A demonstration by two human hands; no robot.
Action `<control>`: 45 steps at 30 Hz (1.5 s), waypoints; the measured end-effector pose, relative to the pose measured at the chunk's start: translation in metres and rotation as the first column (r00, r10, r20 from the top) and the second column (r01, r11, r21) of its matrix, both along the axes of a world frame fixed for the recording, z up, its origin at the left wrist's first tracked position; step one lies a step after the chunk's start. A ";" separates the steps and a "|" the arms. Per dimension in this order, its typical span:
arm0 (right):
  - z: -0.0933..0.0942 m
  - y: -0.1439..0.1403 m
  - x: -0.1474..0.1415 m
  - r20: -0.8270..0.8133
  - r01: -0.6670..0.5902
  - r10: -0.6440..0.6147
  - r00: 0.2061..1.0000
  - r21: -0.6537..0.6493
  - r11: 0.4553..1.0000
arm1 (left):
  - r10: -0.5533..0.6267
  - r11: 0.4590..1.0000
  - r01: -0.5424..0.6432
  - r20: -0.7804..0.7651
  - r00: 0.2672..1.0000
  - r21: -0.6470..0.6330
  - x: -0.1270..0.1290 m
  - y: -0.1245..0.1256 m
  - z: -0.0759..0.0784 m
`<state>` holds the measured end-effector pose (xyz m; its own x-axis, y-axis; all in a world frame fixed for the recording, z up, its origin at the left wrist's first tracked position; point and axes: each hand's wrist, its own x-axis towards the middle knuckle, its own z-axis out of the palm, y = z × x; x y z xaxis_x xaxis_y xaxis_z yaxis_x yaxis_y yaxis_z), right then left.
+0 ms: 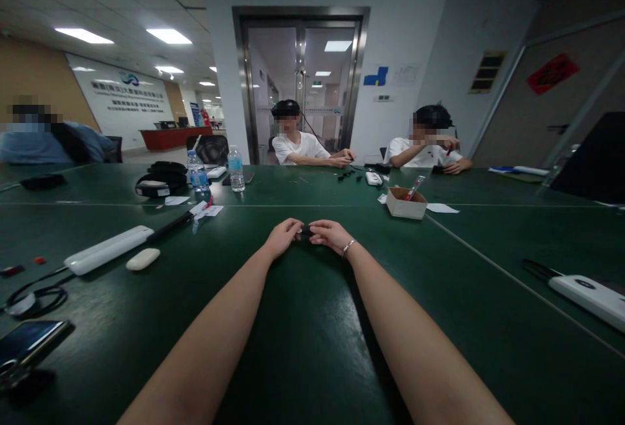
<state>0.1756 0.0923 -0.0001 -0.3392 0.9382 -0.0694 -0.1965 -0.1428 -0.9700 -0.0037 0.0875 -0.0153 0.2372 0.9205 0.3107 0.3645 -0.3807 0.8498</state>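
Note:
Over the middle of the green table [312, 321], both arms reach forward and the hands meet. Between them is a small black object [306, 230], too small and far off to name. My left hand [284, 237] pinches its left end, where something light or shiny shows at the fingertips. From the other side, my right hand [333, 236], with a silvery bracelet [348, 247] at the wrist, has its fingers closed on the right end. The fingers cover much of the object.
An open cardboard box [406, 205] stands ahead to the right. Water bottles [236, 170] and a black case [161, 181] are ahead left. Leftward lie a long white device [110, 249], a white oval case [143, 259] and a phone [32, 340]. Two people sit opposite, another far left.

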 end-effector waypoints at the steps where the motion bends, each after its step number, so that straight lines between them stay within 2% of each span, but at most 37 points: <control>1: 0.000 0.000 0.000 0.003 0.001 -0.001 1.000 -0.002 1.000 | -0.005 1.000 0.005 -0.007 1.000 -0.002 0.000 0.000 0.001; 17: 0.000 0.001 0.000 -0.009 0.001 -0.001 1.000 0.000 1.000 | -0.013 1.000 0.013 -0.046 0.999 -0.002 0.000 -0.001 0.003; 27: 0.001 0.000 0.000 -0.016 -0.008 0.008 1.000 -0.007 1.000 | -0.019 1.000 0.019 0.000 1.000 0.008 0.001 -0.001 0.001; 32: 0.000 0.001 0.000 -0.010 -0.004 0.004 1.000 -0.009 1.000 | -0.021 1.000 0.020 -0.063 0.998 -0.022 0.000 0.001 0.001; 45: -0.001 0.002 -0.001 0.001 0.017 -0.017 1.000 -0.020 1.000 | -0.026 1.000 0.026 -0.006 1.000 -0.017 0.001 0.002 0.001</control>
<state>0.1744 0.0945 -0.0009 -0.3229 0.9423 -0.0883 -0.1987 -0.1587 -0.9671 -0.0025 0.0898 -0.0142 0.2629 0.9189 0.2940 0.3598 -0.3761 0.8539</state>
